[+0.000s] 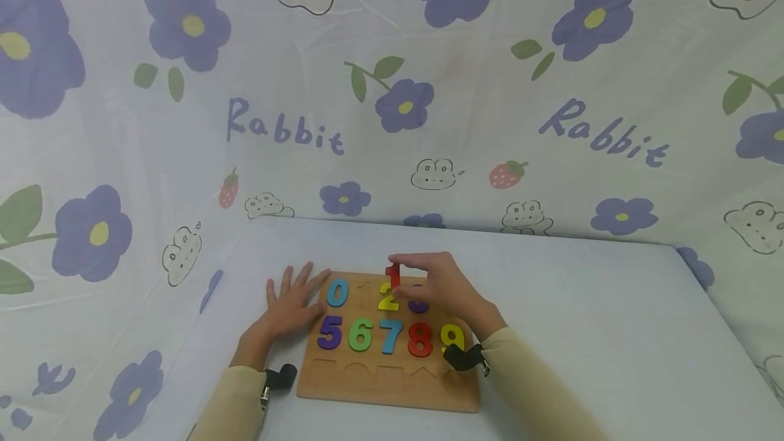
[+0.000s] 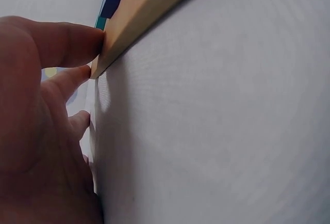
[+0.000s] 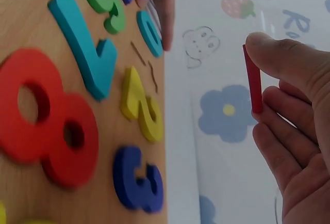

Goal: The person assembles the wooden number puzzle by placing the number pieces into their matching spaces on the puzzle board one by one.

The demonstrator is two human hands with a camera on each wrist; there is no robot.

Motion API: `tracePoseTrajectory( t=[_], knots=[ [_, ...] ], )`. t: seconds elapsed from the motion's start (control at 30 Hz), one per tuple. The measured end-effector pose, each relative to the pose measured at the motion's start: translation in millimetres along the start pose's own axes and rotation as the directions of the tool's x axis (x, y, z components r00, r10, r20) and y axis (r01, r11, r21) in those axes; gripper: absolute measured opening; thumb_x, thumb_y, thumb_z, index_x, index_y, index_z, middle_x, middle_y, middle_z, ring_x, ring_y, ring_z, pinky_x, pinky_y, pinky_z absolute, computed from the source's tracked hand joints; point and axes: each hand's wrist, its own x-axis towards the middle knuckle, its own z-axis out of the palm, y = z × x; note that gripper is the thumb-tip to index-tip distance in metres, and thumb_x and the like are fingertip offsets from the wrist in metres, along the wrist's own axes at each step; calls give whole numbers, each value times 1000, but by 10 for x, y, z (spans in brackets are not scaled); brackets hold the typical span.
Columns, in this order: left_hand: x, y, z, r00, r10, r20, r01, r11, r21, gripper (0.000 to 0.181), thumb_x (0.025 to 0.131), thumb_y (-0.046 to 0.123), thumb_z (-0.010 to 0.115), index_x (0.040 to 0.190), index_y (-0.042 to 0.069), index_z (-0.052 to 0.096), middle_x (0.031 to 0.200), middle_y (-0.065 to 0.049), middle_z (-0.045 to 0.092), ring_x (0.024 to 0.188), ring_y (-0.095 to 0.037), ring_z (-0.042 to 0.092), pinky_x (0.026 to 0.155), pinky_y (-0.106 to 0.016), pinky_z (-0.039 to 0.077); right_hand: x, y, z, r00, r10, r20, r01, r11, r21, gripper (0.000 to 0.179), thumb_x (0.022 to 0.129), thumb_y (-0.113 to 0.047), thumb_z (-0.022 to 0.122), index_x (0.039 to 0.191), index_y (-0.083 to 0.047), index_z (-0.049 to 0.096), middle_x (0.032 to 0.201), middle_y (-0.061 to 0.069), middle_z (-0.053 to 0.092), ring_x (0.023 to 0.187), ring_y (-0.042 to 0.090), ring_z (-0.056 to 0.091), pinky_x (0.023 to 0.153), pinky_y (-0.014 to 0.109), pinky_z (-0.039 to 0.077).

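Observation:
My right hand (image 1: 452, 288) pinches a red number 1 piece (image 1: 395, 275) between thumb and fingertips, held above the top row of a wooden number puzzle board (image 1: 386, 386). In the right wrist view the red piece (image 3: 253, 82) appears edge-on as a thin strip. My left hand (image 1: 290, 308) lies with fingers spread at the board's left side, thumb and index fingertip against its edge. A blue 0 (image 1: 337, 292), a yellow 2 (image 1: 388, 299) and a purple 3 (image 1: 418, 299) sit in the top row. Between 0 and 2 a recess outline (image 3: 144, 66) shows. My right hand hides the top row's right end.
Along the middle row sit a purple 5 (image 1: 329, 333), green 6 (image 1: 360, 335), blue 7 (image 1: 390, 336), red 8 (image 1: 420, 339) and yellow 9 (image 1: 452, 337). Shaped recesses line the bottom row. Behind the white table (image 1: 582, 332) hangs a flower-printed cloth (image 1: 490, 121).

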Motion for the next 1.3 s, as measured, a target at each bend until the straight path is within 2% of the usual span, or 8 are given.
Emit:
tracePoseTrajectory(
  t=[0.17,0.37,0.53,0.67,0.73,1.07,1.3],
  knots=[
    [0,6,-7,1000,-16,17,16,1000,15,74,101,29,58,172,19,38,183,-24,13,166,-60,-10,123,-82,-18,123,-49,185,999,21,30,-21,1000,15,60,93,-29,90,149,-16,70,143,5,76,139,31,68,115,53,56],
    [35,-89,74,1000,-8,-17,8,1000,21,72,102,31,57,172,21,38,183,-23,14,166,-59,-10,123,-81,-21,208,-65,394,992,96,84,-102,993,67,58,95,-32,87,149,-19,70,147,1,73,146,30,63,120,53,52],
    [4,-29,29,1000,-6,-8,6,1000,11,73,101,32,58,171,22,40,183,-23,15,166,-60,-9,123,-82,-20,264,-40,530,990,91,110,-100,992,79,58,97,-32,86,150,-19,69,150,1,71,146,29,62,121,51,52],
    [-26,47,-27,1000,-7,6,7,1000,6,72,102,29,59,171,20,40,182,-26,15,165,-61,-8,123,-83,-18,294,-6,628,989,102,112,-112,990,87,57,95,-28,88,149,-19,70,147,3,73,141,29,65,118,51,54],
    [-18,28,-14,1000,-4,-2,4,1000,11,72,101,29,59,171,21,40,182,-26,16,165,-61,-7,123,-84,-17,305,9,674,989,105,106,-115,990,87,56,95,-27,88,148,-19,71,143,4,75,137,28,67,117,51,55],
    [33,-101,75,1000,-1,-14,2,1000,17,72,103,34,59,172,22,38,184,-21,14,167,-57,-10,123,-80,-21,353,36,833,987,102,124,-104,995,5,58,95,-25,88,149,-15,70,148,4,73,143,28,65,120,47,53],
    [7,-64,36,1000,2,-12,-2,1000,15,72,102,34,59,171,23,39,183,-23,15,166,-59,-9,123,-82,-19,362,-6,851,984,120,129,-114,992,-55,58,96,-26,87,150,-15,69,147,3,73,140,25,67,118,44,54]
  ],
)
